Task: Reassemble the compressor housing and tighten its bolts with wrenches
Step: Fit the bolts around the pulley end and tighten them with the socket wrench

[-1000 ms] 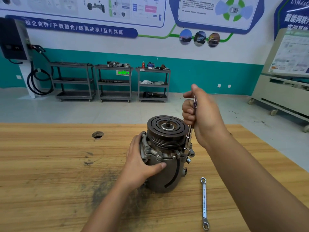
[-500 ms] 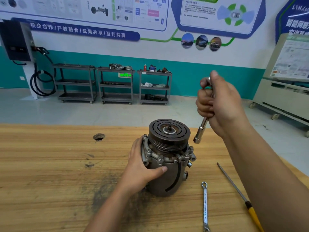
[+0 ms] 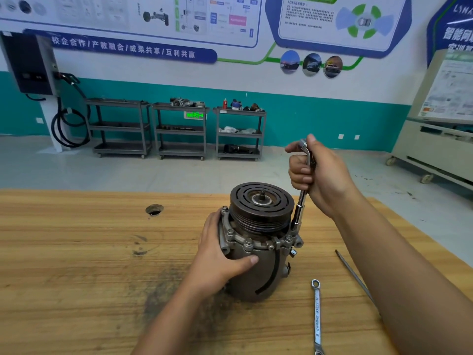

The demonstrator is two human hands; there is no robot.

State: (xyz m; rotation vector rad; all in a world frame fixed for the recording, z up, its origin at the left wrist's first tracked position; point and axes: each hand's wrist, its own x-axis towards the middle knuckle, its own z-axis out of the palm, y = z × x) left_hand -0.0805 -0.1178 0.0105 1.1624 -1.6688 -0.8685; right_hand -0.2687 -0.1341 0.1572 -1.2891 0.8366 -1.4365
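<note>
I saw the compressor (image 3: 256, 267) standing upright mid-desk (image 3: 76, 278). My left hand (image 3: 220, 254) curled round its side, thumb across the front. My right hand (image 3: 322, 175) gripped the socket wrench (image 3: 300, 210), whose lower end met the compressor's right rim. A flat wrench (image 3: 317, 316) lay on the desk nearby.

"校企合作 / 产教融合 / 成果共享 / 互利共赢" is printed on the blue banner (image 3: 122, 48). "ADAS" is read heading the poster (image 3: 307, 14), and "智能网", cut off, on the right panel (image 3: 458, 34). The wrench (image 3: 317, 319) is stamped roughly "CHROME STEEL", not fully legible.
</note>
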